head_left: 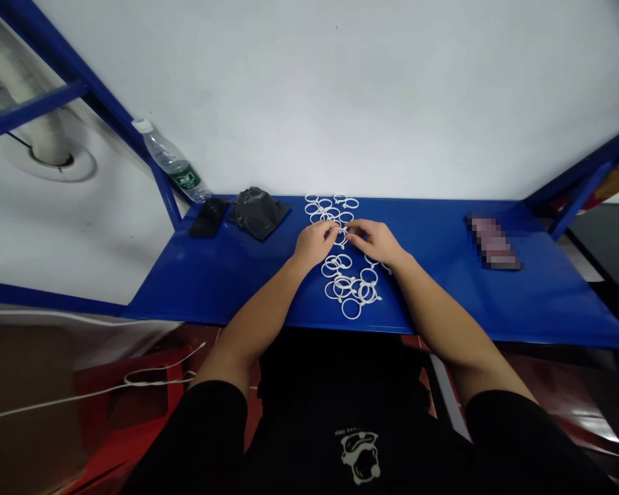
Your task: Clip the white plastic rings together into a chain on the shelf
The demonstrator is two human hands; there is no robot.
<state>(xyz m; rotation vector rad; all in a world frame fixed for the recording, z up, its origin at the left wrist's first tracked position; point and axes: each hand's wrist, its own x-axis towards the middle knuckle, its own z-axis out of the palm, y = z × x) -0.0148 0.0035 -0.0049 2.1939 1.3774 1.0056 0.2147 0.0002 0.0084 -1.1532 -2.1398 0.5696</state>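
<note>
Between my two hands, above the blue table, is a white curtain ring [339, 237] with a small eyelet. My left hand [316, 245] is closed, its fingertips pinching the ring's left side. From the other side, the thumb and forefinger of my right hand [376, 240] close on the ring's edge near the eyelet. A group of loose white rings [324, 205] lies just beyond my hands, some overlapping. Nearer my body is a second group of rings [351, 309], and a few are partly hidden under my right wrist.
The blue table [454, 295] meets a white wall at the back. At the left stand a water bottle [172, 161], a black phone [209, 218] and a crumpled black bag [258, 212]. A blurred pinkish object [494, 242] lies right. Blue frame bars rise at both sides.
</note>
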